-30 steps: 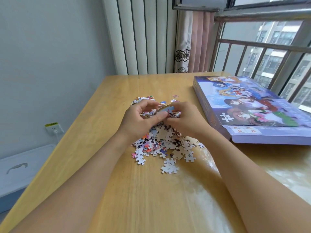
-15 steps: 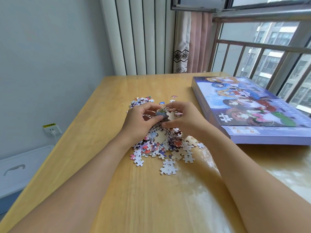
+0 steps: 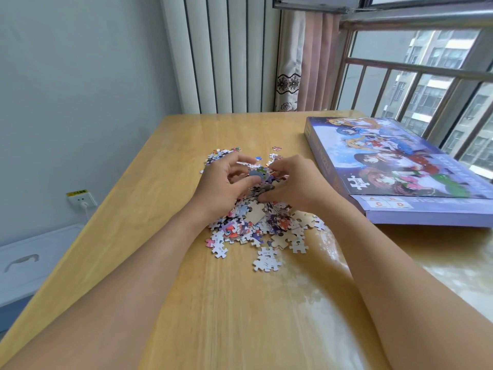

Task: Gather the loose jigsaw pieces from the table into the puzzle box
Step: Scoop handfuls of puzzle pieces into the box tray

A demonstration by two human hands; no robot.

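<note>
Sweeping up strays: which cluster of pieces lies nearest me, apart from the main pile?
The white back-side-up cluster, on the table just below the pile, nearer than any other.

Both my forearms bare, elbow end to wrist, no sleeve edge inside the view. My bare left hand (image 3: 222, 186): nothing worn on the visible fingers or wrist, no ring, watch or band. My bare right hand (image 3: 296, 182): same, plain wrist, plain fingers. Nails too small and blurred to tell. Arms look broad and stretched nr the bottom edge, wide-angle lens. Upper arms and the rest of me out of view.
</note>
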